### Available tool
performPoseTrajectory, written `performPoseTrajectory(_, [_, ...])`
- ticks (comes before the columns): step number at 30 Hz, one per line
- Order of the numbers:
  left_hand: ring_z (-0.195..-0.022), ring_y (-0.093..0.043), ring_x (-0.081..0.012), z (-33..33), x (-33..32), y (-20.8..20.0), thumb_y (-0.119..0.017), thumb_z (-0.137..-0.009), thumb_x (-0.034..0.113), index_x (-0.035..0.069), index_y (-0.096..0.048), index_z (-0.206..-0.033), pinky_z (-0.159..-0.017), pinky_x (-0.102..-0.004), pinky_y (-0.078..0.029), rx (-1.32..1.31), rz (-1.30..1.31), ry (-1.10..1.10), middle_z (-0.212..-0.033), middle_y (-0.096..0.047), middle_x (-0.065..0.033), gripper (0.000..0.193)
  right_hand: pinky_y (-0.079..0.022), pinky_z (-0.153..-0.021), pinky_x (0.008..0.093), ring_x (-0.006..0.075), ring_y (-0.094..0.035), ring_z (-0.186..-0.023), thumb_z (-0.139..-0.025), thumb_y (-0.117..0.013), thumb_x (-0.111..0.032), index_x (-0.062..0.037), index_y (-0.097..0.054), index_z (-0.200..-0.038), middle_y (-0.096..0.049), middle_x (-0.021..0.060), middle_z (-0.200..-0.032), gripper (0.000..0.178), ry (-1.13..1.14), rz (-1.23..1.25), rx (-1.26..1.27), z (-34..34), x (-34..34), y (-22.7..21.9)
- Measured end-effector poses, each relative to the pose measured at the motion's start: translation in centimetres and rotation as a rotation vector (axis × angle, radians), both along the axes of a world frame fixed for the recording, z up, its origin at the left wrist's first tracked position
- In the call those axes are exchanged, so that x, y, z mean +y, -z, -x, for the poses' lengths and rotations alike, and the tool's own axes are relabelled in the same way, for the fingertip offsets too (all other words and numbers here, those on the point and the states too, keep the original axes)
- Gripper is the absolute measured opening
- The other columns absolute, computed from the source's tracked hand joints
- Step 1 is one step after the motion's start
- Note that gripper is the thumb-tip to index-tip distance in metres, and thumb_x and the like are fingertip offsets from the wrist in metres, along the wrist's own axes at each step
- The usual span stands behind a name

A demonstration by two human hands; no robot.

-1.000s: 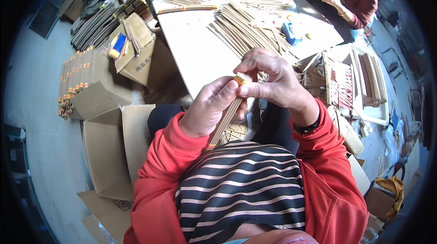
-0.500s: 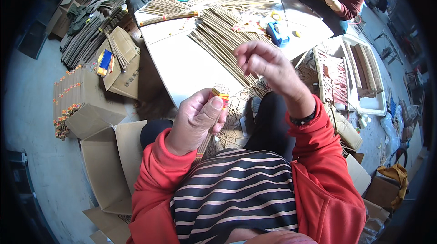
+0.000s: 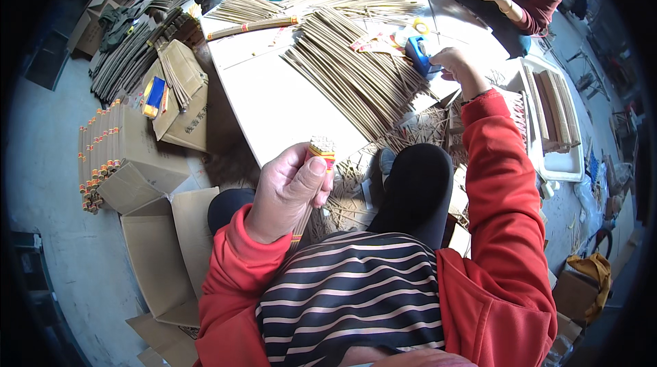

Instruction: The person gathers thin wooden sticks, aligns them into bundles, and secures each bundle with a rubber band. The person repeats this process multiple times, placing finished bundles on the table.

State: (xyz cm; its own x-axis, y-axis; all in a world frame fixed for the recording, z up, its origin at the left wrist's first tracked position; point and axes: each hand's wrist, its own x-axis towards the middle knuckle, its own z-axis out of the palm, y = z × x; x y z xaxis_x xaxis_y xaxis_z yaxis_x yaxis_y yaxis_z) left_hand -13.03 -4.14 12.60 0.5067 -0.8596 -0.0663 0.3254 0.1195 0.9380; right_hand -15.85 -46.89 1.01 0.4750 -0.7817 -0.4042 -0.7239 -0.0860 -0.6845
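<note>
Stick bundle (image 3: pixel 316 179) w/ a red-yellow paper band sits upright in our left hand (image 3: pixel 291 192), fingers wrapped tight round it, thumb pressed on the band, above our lap. We'd keep that squeeze firm so the sticks don't fan out & the tips stay level. Our right hand (image 3: pixel 453 64) is stretched out to the blue tape dispenser (image 3: pixel 419 54) on the white table (image 3: pixel 274 103), fingers curled at it; can't tell if it's gripped. Loose sticks (image 3: pixel 356 69) lie just beside.
</note>
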Motion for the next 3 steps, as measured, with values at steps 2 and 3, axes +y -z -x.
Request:
performPoseTrajectory(2, [-0.057, -0.046, -0.0052, -0.12, -0.1, 0.12, -0.054, -0.089, 0.03, 0.0, -0.051, -0.099, -0.051, -0.0167, -0.038, 0.015, -0.003, 0.004, -0.073, -0.053, -0.0026, 0.032, -0.05, -0.068, 0.0371, 0.021, -0.056, -0.078, -0.075, -0.066, -0.022, -0.0088, -0.063, -0.095, -0.059, 0.0075, -0.091, 0.024, 0.022, -0.086, -0.151, 0.49, -0.76, 1.01])
performPoseTrajectory(3, [-0.057, -0.046, -0.0054, -0.17, -0.12, 0.2, -0.055, -0.089, 0.03, 0.0, -0.051, -0.099, -0.051, -0.0167, -0.038, 0.022, -0.004, 0.007, -0.073, -0.053, -0.0028, 0.032, -0.05, -0.071, 0.0377, 0.0223, -0.056, -0.085, -0.076, -0.066, -0.023, -0.0109, -0.061, -0.101, -0.059, 0.0072, -0.095, 0.028, 0.009, -0.162, -0.189, 0.61, -1.18, 1.37])
